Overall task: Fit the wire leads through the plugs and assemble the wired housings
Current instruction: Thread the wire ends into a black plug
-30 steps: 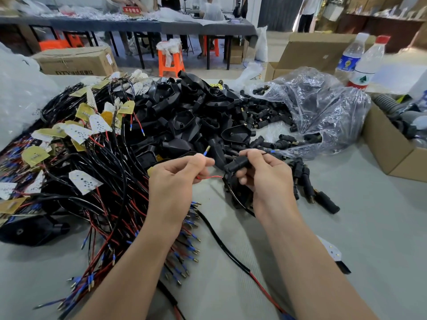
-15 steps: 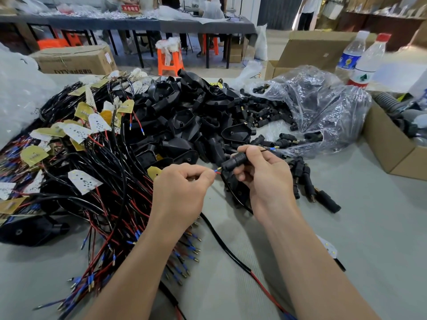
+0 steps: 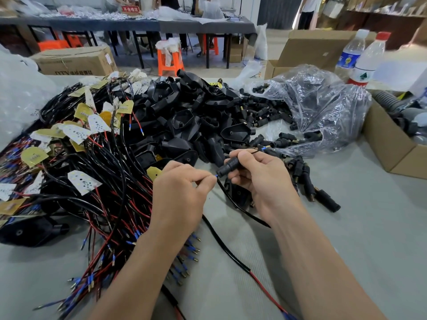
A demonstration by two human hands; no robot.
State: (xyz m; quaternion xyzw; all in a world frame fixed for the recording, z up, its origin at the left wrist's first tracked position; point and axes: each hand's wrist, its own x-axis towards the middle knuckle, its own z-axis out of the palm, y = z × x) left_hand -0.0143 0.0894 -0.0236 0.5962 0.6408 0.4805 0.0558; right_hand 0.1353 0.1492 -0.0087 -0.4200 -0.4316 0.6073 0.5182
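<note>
My right hand (image 3: 261,179) grips a small black cylindrical plug (image 3: 228,166), its open end pointing left. My left hand (image 3: 182,190) pinches a wire lead whose blue-sleeved tip (image 3: 216,175) touches that open end. A second blue-tipped lead (image 3: 262,149) sticks out past my right fingers. A black cable (image 3: 231,250) with red and black leads runs from under my hands toward the near edge. Behind my hands lies a heap of black housings (image 3: 194,125). A tangle of red and black wires with small white and yellow boards (image 3: 83,181) fills the left.
Loose black plugs (image 3: 307,181) lie right of my right hand, more spilling from a clear plastic bag (image 3: 323,107). An open cardboard box (image 3: 392,155) stands at the right edge, two water bottles (image 3: 367,58) behind it. A grey cloth (image 3: 346,239) covers the table.
My left hand moved right and down, bringing the blue-tipped lead from above the housings to the plug's open end. My right hand kept hold of the plug and barely shifted.
</note>
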